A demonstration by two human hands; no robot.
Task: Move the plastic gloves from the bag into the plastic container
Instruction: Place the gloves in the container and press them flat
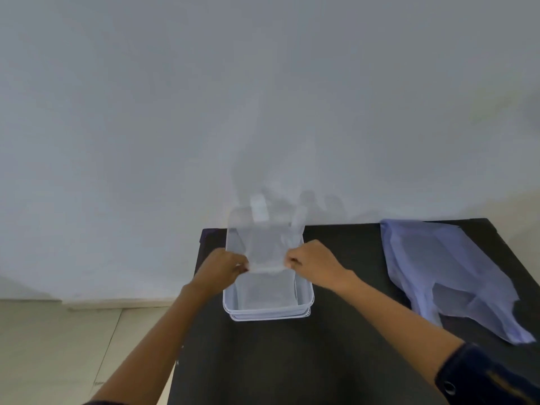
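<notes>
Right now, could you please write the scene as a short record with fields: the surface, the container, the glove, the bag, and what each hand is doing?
surface: black table
container: clear rectangular plastic container, on the table's far left part
glove: thin translucent plastic glove, stretched flat above the container, fingers pointing away
left hand: left hand pinches the glove's cuff on the left
right hand: right hand pinches the cuff on the right
bag: pale blue plastic bag, lying flat on the table's right side, untouched

Two hands are seen, the left and the right, over one plastic container; one plastic glove is counted above that container, and one bag right of it, on one surface
</notes>
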